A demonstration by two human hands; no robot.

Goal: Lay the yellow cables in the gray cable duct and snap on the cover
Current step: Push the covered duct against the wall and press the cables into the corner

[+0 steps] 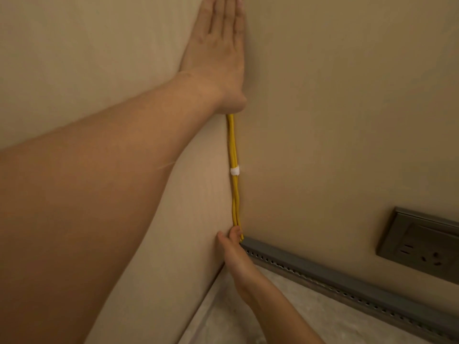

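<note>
we have a single wide-angle view, worn on the head, facing forward and down into the corner where two beige walls (347, 95) meet. it sits close: the left hand (218, 45) touches the top edge, the floor (335, 314) the bottom.

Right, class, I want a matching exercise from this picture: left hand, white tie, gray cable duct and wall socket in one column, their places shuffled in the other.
Column one:
1. left hand
2. white tie
3. gray cable duct
4. wall socket

Column two:
A. wrapped round the yellow cables, about midway
B. flat, with straight fingers, at the top of the picture
C. low down, running toward the lower right edge of the picture
D. above the duct, near the right edge of the picture

Pairs: 1-B, 2-A, 3-C, 4-D
</note>
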